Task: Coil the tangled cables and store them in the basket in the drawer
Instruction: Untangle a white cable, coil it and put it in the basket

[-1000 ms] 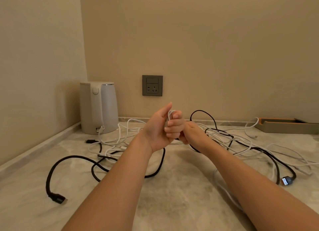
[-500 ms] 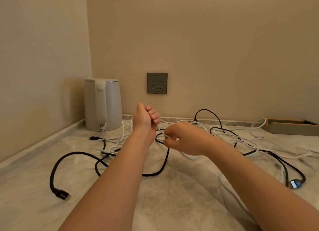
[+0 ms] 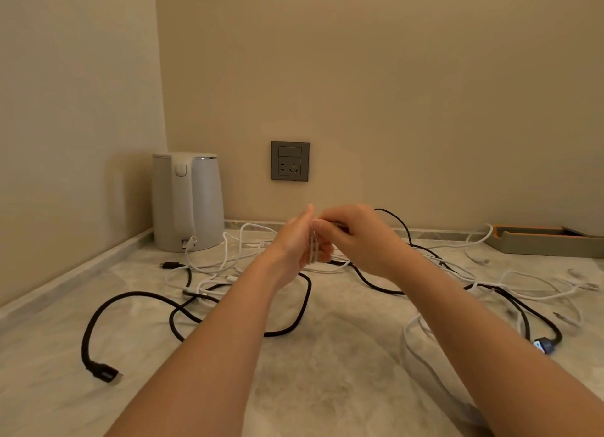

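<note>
The left hand [image 3: 294,245] is held up over the counter [image 3: 343,355]. Loops of the white cable [image 3: 314,248] are wound round its bent fingers. The right hand [image 3: 359,240] pinches the same cable just beside it. The rest of it lies in a mess with a black cable [image 3: 130,293] on the counter, near a white kettle [image 3: 188,201].

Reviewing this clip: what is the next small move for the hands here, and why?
Probably one more wrap: the right hand carries the white cable round the left hand. A few loops lie round that hand, while much white cable lies loose on the counter, crossed with the black cable.
</note>
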Demonstrator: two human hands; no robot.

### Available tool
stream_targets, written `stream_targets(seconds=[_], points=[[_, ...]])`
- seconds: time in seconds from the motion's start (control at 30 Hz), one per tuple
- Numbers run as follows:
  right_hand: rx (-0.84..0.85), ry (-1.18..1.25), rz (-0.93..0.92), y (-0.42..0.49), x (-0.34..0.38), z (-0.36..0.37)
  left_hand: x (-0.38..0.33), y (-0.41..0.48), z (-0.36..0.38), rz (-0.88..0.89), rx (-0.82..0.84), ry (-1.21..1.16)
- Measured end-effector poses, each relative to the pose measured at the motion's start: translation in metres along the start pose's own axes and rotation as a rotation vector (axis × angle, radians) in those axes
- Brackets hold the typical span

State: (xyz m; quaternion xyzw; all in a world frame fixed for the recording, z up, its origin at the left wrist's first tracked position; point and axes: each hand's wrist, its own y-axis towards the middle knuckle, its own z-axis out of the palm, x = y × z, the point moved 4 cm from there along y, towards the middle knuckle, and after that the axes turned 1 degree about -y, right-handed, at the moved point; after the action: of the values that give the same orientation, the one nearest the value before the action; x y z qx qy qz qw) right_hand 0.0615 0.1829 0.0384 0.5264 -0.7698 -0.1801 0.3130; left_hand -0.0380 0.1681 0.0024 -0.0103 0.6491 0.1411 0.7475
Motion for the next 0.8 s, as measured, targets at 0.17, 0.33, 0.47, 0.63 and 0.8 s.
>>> stream_targets(seconds=[0.17, 0.33, 0.47, 0.63, 0.8], points=[[-0.230, 0.020, 0.073, -0.002, -0.016, -0.012, 0.003, -0.003, 0.021, -0.045, 0.203, -0.019], [-0.269, 0.280, 0.203, -0.008, -0.030, -0.017, 0.004, -0.005, 0.030, -0.116, 0.309, -0.073], [-0.178, 0.521, 0.374, -0.011, -0.040, -0.009, 0.004, -0.007, 0.033, -0.138, 0.355, -0.098], [-0.199, 0.540, 0.541, -0.018, -0.063, -0.003, -0.005, -0.013, 0.032, -0.091, 0.402, -0.221], [0.008, 0.405, 0.531, -0.015, -0.050, 0.017, -0.009, -0.009, 0.023, -0.038, 0.297, -0.382]])
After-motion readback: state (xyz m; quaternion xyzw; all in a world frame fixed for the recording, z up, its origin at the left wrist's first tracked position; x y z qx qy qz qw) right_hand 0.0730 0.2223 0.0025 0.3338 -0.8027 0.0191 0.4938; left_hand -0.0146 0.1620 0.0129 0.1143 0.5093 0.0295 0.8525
